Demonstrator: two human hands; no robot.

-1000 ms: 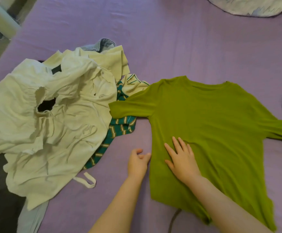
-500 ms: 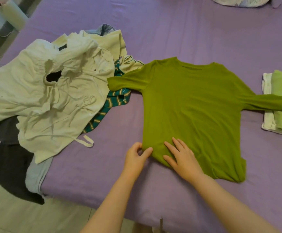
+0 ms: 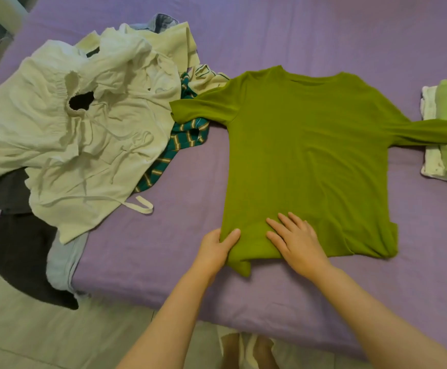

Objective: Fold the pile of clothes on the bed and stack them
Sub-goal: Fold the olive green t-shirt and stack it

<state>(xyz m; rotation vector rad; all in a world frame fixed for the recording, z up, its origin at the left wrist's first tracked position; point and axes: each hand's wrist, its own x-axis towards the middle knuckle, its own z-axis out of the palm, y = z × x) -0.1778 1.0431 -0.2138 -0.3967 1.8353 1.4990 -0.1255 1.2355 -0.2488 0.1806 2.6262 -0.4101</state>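
Purple sheeting covers the bed [image 3: 270, 35], and on it the olive-green long-sleeved top [image 3: 304, 155] lies spread flat, front or back up I cannot tell, neckline toward the far side and hem toward the bed's near edge. To the top's left sits the unfolded pile [image 3: 78, 134]: a crumpled cream garment with drawstrings on top, a teal striped piece poking out beside the top's left sleeve, dark and pale blue cloth hanging over the bed edge. To the top's right is a small folded stack [image 3: 445, 134], light green over white, and the top's right sleeve lies across it.

The left hand [image 3: 214, 249] pinches the top's near-left hem corner between thumb and fingers. The right hand [image 3: 296, 241] rests flat on the cloth just beside it, fingers straight and spread, pressing the lower front down.

The top looks thin, light and limp, a soft knit that should drape and wrinkle rather than hold a crease. It will likely slide little on the sheet but bunch if dragged. Best hold seems at hem corners and shoulder seams, lifting both ends of a side together. The near hem is already rumpled, with a fold at the right corner that wants smoothing first.
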